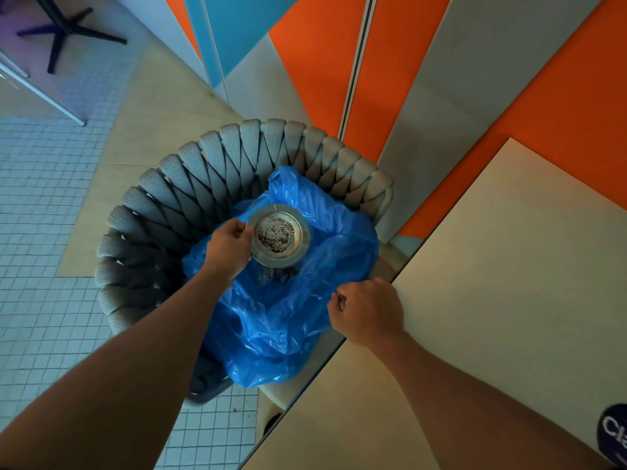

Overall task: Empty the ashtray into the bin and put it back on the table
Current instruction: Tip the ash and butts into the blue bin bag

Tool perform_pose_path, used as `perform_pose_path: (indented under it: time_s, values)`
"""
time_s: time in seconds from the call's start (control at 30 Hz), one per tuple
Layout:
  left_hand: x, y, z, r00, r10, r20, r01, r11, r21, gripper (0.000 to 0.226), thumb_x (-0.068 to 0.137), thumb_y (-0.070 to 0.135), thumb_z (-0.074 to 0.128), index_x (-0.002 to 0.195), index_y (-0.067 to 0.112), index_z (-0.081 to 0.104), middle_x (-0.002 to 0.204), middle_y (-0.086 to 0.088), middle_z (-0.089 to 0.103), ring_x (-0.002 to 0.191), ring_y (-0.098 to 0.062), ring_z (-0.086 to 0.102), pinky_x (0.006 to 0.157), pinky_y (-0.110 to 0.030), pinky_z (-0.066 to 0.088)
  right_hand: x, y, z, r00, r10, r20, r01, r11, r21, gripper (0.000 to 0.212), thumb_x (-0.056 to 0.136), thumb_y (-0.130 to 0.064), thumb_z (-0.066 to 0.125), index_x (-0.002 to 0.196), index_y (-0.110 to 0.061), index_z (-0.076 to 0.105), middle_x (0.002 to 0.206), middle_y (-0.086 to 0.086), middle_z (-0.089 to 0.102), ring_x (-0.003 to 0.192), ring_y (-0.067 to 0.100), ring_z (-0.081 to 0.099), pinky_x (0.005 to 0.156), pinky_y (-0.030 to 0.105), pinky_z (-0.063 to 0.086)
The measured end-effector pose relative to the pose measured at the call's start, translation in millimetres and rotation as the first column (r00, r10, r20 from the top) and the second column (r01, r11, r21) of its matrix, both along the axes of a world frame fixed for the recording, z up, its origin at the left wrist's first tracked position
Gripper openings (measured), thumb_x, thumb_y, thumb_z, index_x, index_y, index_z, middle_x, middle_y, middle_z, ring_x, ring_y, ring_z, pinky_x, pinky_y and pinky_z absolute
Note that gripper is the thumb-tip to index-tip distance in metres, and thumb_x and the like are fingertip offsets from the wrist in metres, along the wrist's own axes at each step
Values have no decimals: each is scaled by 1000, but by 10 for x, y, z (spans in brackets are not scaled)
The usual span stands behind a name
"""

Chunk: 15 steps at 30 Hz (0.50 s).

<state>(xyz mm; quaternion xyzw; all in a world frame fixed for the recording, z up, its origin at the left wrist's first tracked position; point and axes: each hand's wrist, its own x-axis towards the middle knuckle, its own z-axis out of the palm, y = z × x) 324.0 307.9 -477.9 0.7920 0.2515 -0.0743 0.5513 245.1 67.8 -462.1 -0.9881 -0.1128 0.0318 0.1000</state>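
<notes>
Holding the ashtray [278, 235] by its near-left rim, my left hand [230, 247] keeps it directly over the open mouth of the blue bag [288, 320] that serves as the bin — the dish faces up toward me, roughly level or only slightly tipped, and a dark speckle of ash shows across its bowl. I judge the emptying not finished, though some dark bits already seem to lie in the bag just below. My right hand [368, 308] is clenched on the bag's edge at the near right, pinching the plastic and holding the opening wide beside the corner of the surface [509, 266]. The bag sits in the seat of a woven chair [190, 184]. What the coming move turns on is this: the ashtray is round, so no long axis matters, and it lies ahead of and left of my right hand, well apart from the surface, which stretches away on my right. The left hand alone carries it — tipping it away from its grip over the bag seems the next call, then swinging it rightward across the bag to set it down.
</notes>
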Motion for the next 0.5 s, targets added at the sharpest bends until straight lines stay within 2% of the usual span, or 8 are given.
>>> perform_pose_path:
  time_s: [0.13,0.23,0.4,0.5]
  values:
    - [21,57,-46,999,-10,52,1,988,157,16,92,27,55,84,14,60,79,-8,64,69,-21,56,64,-37,48,-1,-6,-16,1000,-11,0,11,1000,-4,32,81,-36,54,53,-22,45,45,1,54,42,20,38,54,31,37]
    - [29,89,-66,996,0,92,-20,976,216,16,92,27,55,83,15,58,79,-4,63,68,-17,55,56,-29,44,1,-7,-21,1000,-19,6,19,1000,6,33,80,-36,55,52,-20,48,43,0,52,40,18,37,53,31,39]
    - [32,138,-87,988,-58,143,4,934,357,14,90,29,54,81,18,55,77,-1,64,72,-21,58,60,-38,46,-2,-7,-20,1000,-18,14,18,1000,6,33,80,-36,56,52,-19,52,43,0,52,40,17,37,52,30,37]
    - [13,145,-95,977,-124,174,26,877,480,14,90,31,55,79,23,50,75,1,63,68,-22,56,52,-33,41,-4,-11,-8,1000,-13,14,13,1000,18,33,81,-36,56,52,-19,52,43,0,52,39,17,39,52,30,35]
